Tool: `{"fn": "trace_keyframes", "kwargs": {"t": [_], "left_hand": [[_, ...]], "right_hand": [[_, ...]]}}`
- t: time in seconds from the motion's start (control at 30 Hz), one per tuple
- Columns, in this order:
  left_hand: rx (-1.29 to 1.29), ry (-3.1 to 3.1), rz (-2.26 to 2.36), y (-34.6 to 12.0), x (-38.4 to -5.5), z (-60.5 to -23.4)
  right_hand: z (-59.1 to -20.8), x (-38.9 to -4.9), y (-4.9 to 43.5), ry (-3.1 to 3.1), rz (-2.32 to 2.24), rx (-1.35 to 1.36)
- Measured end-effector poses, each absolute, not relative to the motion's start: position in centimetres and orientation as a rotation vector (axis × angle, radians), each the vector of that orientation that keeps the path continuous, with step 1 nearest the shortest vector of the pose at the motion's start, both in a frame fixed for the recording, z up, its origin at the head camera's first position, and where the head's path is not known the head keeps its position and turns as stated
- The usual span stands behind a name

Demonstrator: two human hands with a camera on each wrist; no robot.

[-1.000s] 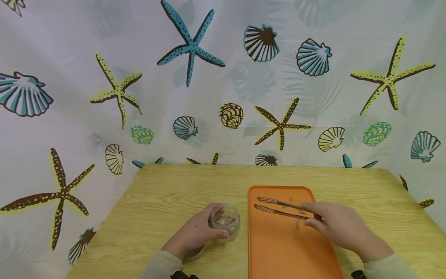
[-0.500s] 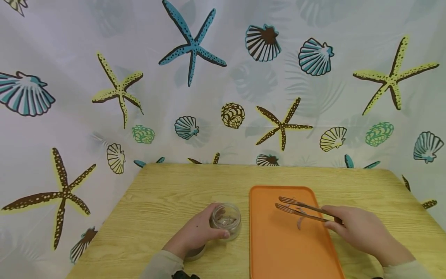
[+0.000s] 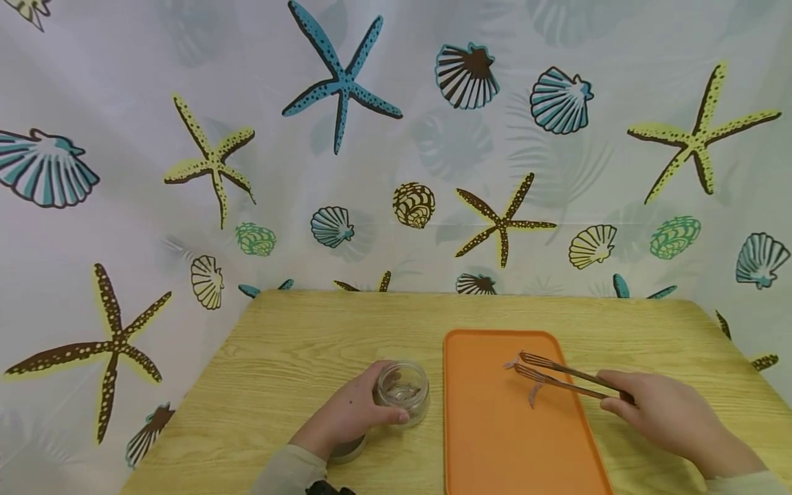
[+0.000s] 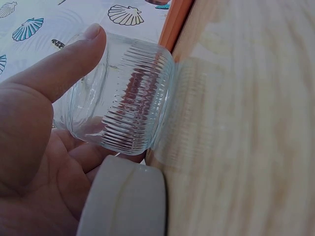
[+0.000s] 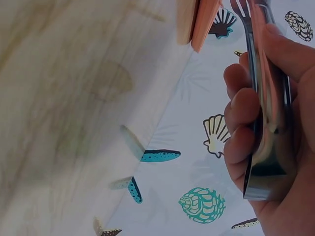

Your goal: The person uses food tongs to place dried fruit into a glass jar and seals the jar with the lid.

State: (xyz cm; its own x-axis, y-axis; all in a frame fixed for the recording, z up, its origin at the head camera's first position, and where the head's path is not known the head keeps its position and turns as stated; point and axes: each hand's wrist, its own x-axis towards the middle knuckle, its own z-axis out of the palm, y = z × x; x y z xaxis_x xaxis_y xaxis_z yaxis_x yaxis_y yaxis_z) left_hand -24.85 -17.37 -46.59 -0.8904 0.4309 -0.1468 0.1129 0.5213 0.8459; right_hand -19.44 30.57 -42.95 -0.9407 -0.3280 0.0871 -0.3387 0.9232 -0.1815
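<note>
On the left of the table, my left hand [image 3: 349,412] grips a clear glass jar [image 3: 421,411], thumb on one side and fingers round the other. Through its ribbed wall, reddish-brown pieces [image 4: 133,93] show inside. Under the left wrist sits a round, pale lid-like piece [image 4: 128,201], partly hidden by the hand in the head view. My right hand [image 3: 665,412] holds metal tongs [image 3: 572,372], their arms apart and slotted ends over the orange tray [image 3: 513,447]. Nothing shows between the ends. Two small pinkish-grey slivers, one curved [image 3: 534,396], lie by the tong ends.
The low-rimmed tray stands right of the jar on a wood-grain table [image 3: 328,323]. A pale cloth [image 3: 371,254] printed with starfish and shells hangs behind the table and along both sides.
The right hand has drawn the tongs to the right, and their ends now sit nearer the slivers. The left hand and jar have stayed in place.
</note>
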Motion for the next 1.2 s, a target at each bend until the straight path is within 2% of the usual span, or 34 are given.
{"fn": "trace_keyframes", "kwargs": {"t": [0.57, 1.2], "left_hand": [[0.448, 2.436, 1.314, -17.3, -24.8, -46.8], [0.446, 2.411, 1.329, -17.4, -24.9, -46.7]], "right_hand": [[-43.1, -19.3, 31.7, -3.137, 0.282, 0.42], [-43.5, -19.6, 31.7, -3.095, 0.219, 0.442]]}}
